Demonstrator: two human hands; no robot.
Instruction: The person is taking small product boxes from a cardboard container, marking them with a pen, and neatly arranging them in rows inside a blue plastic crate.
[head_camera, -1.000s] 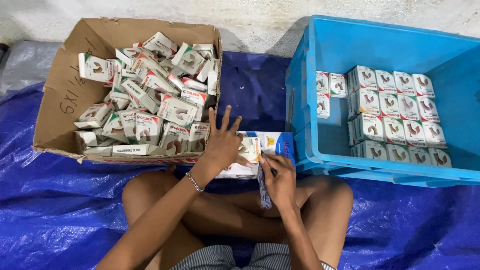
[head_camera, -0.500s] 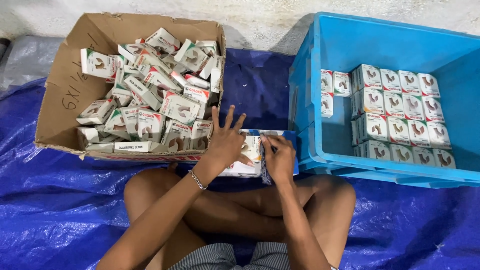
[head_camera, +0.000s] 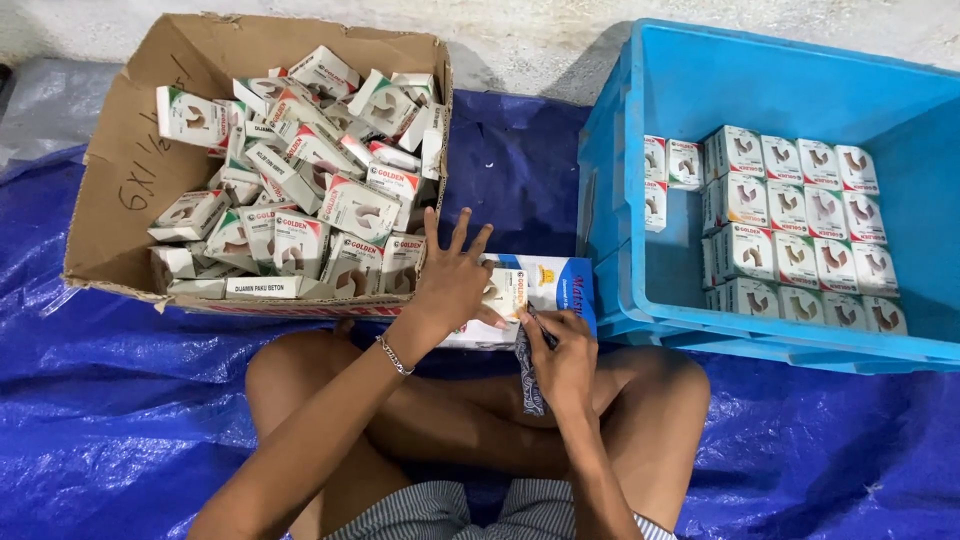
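I sit cross-legged on a blue tarp. My left hand (head_camera: 452, 283) lies flat with fingers spread on a stack of small white boxes (head_camera: 508, 290) resting on a blue-and-white carton (head_camera: 556, 283) in front of my legs. My right hand (head_camera: 560, 352) pinches a dark patterned strip (head_camera: 530, 375) at the stack's right end, and the strip hangs down over my leg. A thin bracelet sits on my left wrist.
A brown cardboard box (head_camera: 120, 190) at the upper left holds several loose small white, green and red packets (head_camera: 310, 190). A blue plastic crate (head_camera: 620, 200) at the right holds neat rows of the same packets (head_camera: 800, 225). A pale wall runs along the top.
My right hand has risen from my lap to the right end of the stack, bringing the strip with it. My left hand stays pressed on the boxes.
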